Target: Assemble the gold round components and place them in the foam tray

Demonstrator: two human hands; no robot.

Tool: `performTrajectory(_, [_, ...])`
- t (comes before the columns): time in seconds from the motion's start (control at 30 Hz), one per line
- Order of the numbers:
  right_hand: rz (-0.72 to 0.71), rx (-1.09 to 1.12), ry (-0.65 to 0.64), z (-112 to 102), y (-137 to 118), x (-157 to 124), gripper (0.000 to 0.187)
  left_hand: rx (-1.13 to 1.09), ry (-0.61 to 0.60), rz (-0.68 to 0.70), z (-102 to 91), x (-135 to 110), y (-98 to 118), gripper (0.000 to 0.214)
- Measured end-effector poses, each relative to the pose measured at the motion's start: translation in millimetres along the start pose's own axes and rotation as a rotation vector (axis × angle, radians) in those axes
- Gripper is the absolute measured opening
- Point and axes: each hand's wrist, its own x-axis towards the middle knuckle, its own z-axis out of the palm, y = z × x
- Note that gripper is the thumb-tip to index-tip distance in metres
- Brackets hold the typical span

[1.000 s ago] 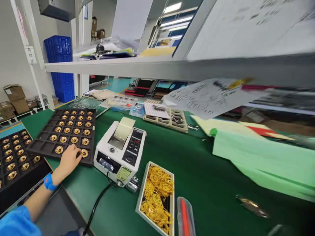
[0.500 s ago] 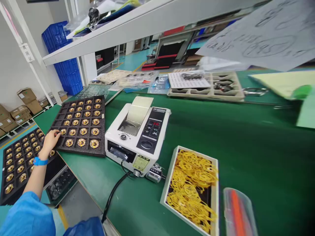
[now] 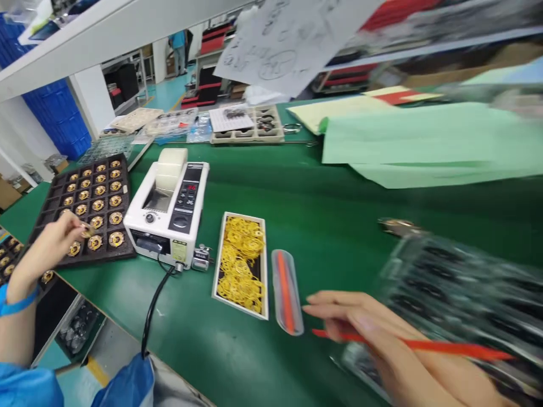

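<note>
In the head view my left hand [image 3: 53,243] pinches a small gold round part [image 3: 87,230] just above the black foam tray [image 3: 46,223], whose compartments hold several similar gold parts [image 3: 116,218]. My right hand [image 3: 377,333], blurred by motion, is closed on a thin red pointed stick [image 3: 458,349]; its exact kind does not show. That hand is over the clear plastic tray [image 3: 458,271] with dark parts, at the lower right. Left of it lies a clear narrow case [image 3: 280,271] with an orange-red strip inside.
A white tape dispenser [image 3: 138,217] stands beside the foam tray, with a small metal counter [image 3: 201,258] near it. A white box [image 3: 218,294] holds yellow bands. Green sheets [image 3: 416,141] lie at the back right. Above, a white shelf edge [image 3: 106,45] crosses the view.
The view has swung right, bringing my right hand with the red stick and the clear tray into sight. My left hand has lifted a gold part off the foam tray.
</note>
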Motion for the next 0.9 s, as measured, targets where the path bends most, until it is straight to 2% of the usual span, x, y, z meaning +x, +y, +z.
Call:
performTrajectory(0.07, [0.072,0.075,-0.014,2,-6,6,0.047,-0.454,-0.211,0.203,28.7,-26,56,0.018])
performTrajectory(0.13, [0.118,0.149,-0.016,5,-11,10,0.050,-0.762,-0.480,0.356,65.6,-47,107,0.018])
performTrajectory(0.17, [0.122,0.187,-0.026,6,-13,10,0.050,-0.889,-0.604,0.390,84.3,-53,129,0.018])
performTrajectory(0.2, [0.110,0.234,-0.035,8,-14,9,0.048,-1.010,-0.682,0.369,101.8,-55,146,0.022])
performTrajectory(0.27, [0.030,0.344,-0.049,12,-17,4,0.045,-1.251,-0.765,0.223,129.6,-52,169,0.032])
performTrajectory(0.33, [-0.099,0.410,-0.046,15,-17,-3,0.040,-1.392,-0.799,0.082,145.9,-42,178,0.048])
performTrajectory(0.4, [-0.215,0.393,-0.053,17,-16,-10,0.035,-1.464,-0.809,-0.001,152.5,-32,179,0.057])
performTrajectory(0.53, [-0.316,0.213,-0.159,21,-11,-24,0.025,-1.545,-0.782,-0.084,151.6,-29,176,0.048])
performTrajectory(0.6, [-0.355,0.143,-0.183,24,-10,-28,0.022,-1.576,-0.778,-0.089,150.0,-31,175,0.043])
performTrajectory(0.77, [-0.488,0.026,-0.121,25,-10,-26,0.020,-1.592,-0.788,-0.051,148.0,-35,175,0.037])
performTrajectory(0.9, [-0.578,-0.062,-0.214,21,-3,-28,0.026,-1.592,-0.806,-0.034,146.2,-34,172,0.036])
